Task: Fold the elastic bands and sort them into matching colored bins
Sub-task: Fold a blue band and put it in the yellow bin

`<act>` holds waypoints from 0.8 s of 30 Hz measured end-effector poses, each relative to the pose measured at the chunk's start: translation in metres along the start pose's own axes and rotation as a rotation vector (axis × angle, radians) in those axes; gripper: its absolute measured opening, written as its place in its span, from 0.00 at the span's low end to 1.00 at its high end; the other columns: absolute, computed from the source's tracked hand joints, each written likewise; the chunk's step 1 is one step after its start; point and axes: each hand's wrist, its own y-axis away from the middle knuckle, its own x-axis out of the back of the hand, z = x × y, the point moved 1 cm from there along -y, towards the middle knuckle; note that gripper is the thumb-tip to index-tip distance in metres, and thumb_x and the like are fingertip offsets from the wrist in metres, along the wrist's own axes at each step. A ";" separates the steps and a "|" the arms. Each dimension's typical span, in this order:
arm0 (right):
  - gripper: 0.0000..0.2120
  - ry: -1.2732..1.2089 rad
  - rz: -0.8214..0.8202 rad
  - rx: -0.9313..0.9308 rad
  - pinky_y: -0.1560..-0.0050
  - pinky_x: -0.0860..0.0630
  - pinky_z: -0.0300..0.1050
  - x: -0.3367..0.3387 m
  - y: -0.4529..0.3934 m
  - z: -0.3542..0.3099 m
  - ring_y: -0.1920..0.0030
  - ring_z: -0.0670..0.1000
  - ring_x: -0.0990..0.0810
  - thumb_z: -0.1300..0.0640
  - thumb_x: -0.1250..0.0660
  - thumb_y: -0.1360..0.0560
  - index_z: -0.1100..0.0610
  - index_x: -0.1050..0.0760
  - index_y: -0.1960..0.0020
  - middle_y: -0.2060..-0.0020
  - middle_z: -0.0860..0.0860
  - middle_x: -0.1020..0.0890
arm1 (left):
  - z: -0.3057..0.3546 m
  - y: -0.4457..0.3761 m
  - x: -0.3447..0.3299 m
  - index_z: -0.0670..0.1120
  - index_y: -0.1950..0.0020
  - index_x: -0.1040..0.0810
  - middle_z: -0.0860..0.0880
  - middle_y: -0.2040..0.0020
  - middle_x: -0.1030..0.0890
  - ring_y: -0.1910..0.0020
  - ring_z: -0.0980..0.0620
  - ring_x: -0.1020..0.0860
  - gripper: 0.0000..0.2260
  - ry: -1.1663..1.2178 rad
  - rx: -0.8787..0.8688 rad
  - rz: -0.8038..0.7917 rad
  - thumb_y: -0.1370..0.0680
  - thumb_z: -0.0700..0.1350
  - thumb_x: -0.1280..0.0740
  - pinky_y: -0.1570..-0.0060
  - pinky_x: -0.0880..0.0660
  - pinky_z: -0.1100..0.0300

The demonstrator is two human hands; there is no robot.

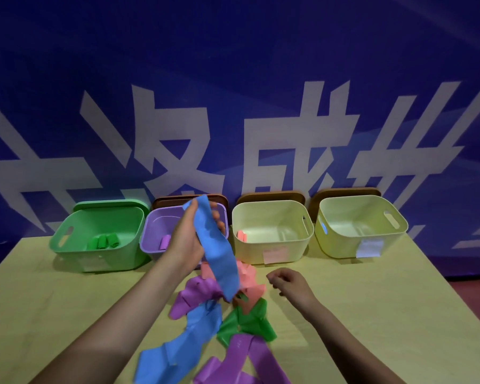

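Left hand [190, 236] clamped on blue band [215, 259], raised before far-edge bins | right hand [287, 281] loosely curled, holding nothing, beside mid-table pile [219, 314] | risk: dangling tail (unfolded) snagging pile, dragging bands off table [372, 314].

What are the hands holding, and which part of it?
The left hand grips a blue band near its top end, so the rest hangs down over the pile. The right hand holds nothing; its fingers hang loosely curled above the table.
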 end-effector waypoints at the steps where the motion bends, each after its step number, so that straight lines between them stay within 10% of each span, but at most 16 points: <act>1: 0.06 -0.009 0.037 0.035 0.62 0.29 0.36 0.002 0.001 -0.009 0.61 0.48 0.23 0.61 0.34 0.23 0.59 0.21 0.57 0.63 0.51 0.20 | -0.001 0.003 -0.006 0.44 0.59 0.31 0.51 0.75 0.29 0.77 0.56 0.30 0.13 -0.023 0.043 -0.012 0.21 0.52 0.42 0.71 0.31 0.65; 4: 0.07 -0.138 0.115 0.163 0.63 0.26 0.37 0.003 0.005 -0.046 0.62 0.47 0.21 0.61 0.35 0.23 0.58 0.20 0.57 0.63 0.52 0.18 | -0.008 0.011 -0.015 0.43 0.63 0.33 0.52 0.81 0.31 0.83 0.58 0.32 0.19 -0.071 0.122 -0.050 0.22 0.57 0.40 0.78 0.35 0.68; 7: 0.08 -0.251 0.081 0.313 0.61 0.25 0.39 0.000 0.015 -0.087 0.62 0.45 0.21 0.61 0.36 0.22 0.59 0.18 0.54 0.64 0.50 0.18 | -0.013 0.016 -0.005 0.41 0.62 0.27 0.48 0.76 0.27 0.79 0.54 0.27 0.32 -0.131 0.148 -0.096 0.44 0.67 0.25 0.74 0.29 0.64; 12: 0.06 -0.108 -0.045 0.526 0.53 0.25 0.40 -0.013 0.030 -0.128 0.53 0.47 0.20 0.60 0.34 0.23 0.51 0.19 0.53 0.56 0.47 0.18 | -0.025 0.027 0.006 0.42 0.58 0.25 0.49 0.76 0.21 0.77 0.55 0.22 0.16 -0.390 0.079 0.079 0.19 0.53 0.42 0.69 0.23 0.62; 24: 0.05 -0.154 -0.111 0.462 0.63 0.28 0.41 -0.024 0.034 -0.116 0.71 0.47 0.25 0.68 0.36 0.24 0.62 0.22 0.55 0.68 0.51 0.22 | -0.037 0.047 0.007 0.36 0.52 0.23 0.41 0.70 0.21 0.73 0.46 0.23 0.22 -0.460 0.144 -0.056 0.18 0.54 0.46 0.66 0.23 0.57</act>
